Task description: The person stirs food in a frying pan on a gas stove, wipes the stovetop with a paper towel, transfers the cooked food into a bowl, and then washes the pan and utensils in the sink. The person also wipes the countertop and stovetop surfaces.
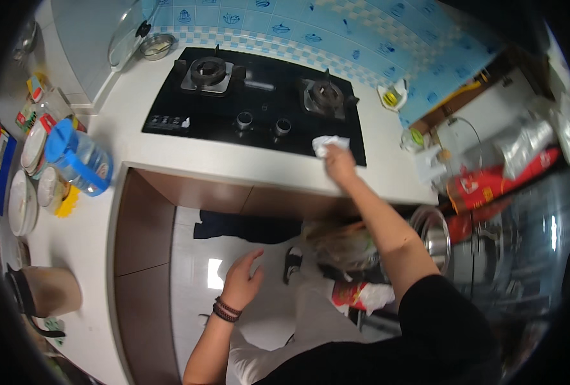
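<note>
My right hand (340, 164) holds a crumpled white tissue or cloth (330, 144) against the front right corner of a black glass gas hob (261, 106). Behind that hand sits the right burner (326, 96); the left burner (208, 72) is farther off. Two control knobs, one of them the right knob (282, 127), lie left of the tissue. My left hand (242, 281), with a dark beaded bracelet on the wrist, hangs over the floor, fingers apart and holding nothing.
Along the left counter (95, 250) stand a blue-lidded plastic pitcher (85, 161), stacked bowls (23, 203) and a dark-handled jug (54, 291). A metal bowl (157, 46) rests behind, left of the hob. Metal basins (434, 240) and red packaging (477, 187) are at right.
</note>
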{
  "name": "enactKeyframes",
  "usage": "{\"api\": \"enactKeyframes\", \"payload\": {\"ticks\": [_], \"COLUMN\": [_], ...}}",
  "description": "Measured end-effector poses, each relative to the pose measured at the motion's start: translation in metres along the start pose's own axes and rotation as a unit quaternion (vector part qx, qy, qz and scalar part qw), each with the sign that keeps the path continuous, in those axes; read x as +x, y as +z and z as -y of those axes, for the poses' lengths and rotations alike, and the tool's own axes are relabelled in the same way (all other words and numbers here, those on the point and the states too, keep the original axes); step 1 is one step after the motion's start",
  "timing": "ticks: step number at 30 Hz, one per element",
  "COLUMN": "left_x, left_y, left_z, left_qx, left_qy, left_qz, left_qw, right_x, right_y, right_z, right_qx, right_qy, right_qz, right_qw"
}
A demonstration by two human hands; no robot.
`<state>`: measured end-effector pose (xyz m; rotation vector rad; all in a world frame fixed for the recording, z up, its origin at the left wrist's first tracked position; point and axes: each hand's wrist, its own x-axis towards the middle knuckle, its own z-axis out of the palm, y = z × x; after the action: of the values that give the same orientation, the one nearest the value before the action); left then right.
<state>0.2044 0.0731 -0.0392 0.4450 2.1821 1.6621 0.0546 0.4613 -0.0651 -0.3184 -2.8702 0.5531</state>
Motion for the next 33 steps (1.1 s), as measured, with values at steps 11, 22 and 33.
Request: {"api": "enactKeyframes", "payload": {"ticks": [11, 22, 33], "left_x": [0.281, 0.313, 0.314], "left_y": [0.100, 0.105, 0.100], "left_z": [-0.041, -0.019, -0.015], "left_qx": [0.293, 0.217, 0.221], "left_qy": [0.168, 0.148, 0.165], "left_qz": [-0.087, -0.079, -0.065], "left_qw": [0.937, 0.962, 0.959], "right_x": [0.039, 0.141, 0.433], "right_y": [-0.042, 0.019, 0.068], "right_z": [-0.083, 0.035, 0.044], "right_qx": [-0.099, 0.107, 0.014], "right_qy": [-0.200, -0.234, -0.047], "right_qz": [0.090, 0.195, 0.278], "right_qw": [0.971, 0.946, 0.959]}}
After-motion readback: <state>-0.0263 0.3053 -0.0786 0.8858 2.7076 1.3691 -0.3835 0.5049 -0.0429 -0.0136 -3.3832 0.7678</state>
